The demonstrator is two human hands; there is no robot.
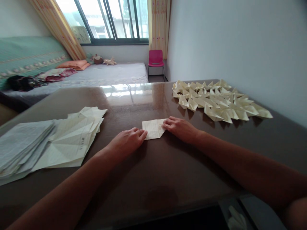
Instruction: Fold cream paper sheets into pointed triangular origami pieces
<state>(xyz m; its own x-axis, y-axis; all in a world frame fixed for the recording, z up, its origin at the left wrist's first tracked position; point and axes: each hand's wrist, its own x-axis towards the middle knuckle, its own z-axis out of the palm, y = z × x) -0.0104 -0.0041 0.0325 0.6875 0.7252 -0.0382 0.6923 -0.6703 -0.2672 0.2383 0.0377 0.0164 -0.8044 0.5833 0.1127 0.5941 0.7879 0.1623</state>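
Note:
A small piece of folded cream paper (153, 129) lies on the brown table between my hands. My left hand (130, 139) has its thumb and fingers closed at the paper's lower left edge. At the right edge, the fingers of my right hand (179, 127) pinch the sheet near its upper corner. Creases show across the paper's face, and its lower right corner is slanted. What lies under my fingertips is hidden.
Left of my hands is a stack of creased, printed paper sheets (69, 137), with greyer sheets (21, 143) beside it. Many folded paper shapes (216, 100) stand in rows at the back right, near the wall. A bed (115, 73) and a pink chair (155, 58) are beyond the table (134, 179).

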